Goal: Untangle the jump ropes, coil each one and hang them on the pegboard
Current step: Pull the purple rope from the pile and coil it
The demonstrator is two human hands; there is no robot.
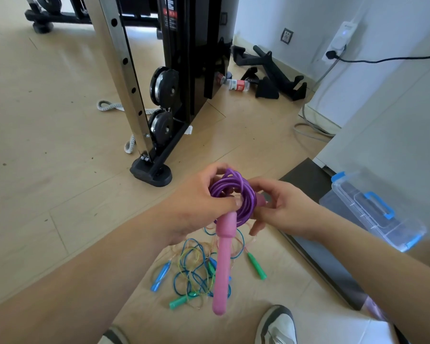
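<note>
A left hand (199,207) pinches a coiled purple rope (245,192), thumb across its loops. Just right of it, the right hand (286,209) curls its fingers (265,186) round a pink handle (261,200). The second pink handle (222,264) hangs lengthwise below the left fingers, above tangled ropes (194,276) on the floor.

Purple jump rope (236,194) wound in a tight coil, its pink handle (222,264) hanging down. Beneath that handle, thin blue and yellow ropes (191,271) with blue and green handles lie tangled.
</note>
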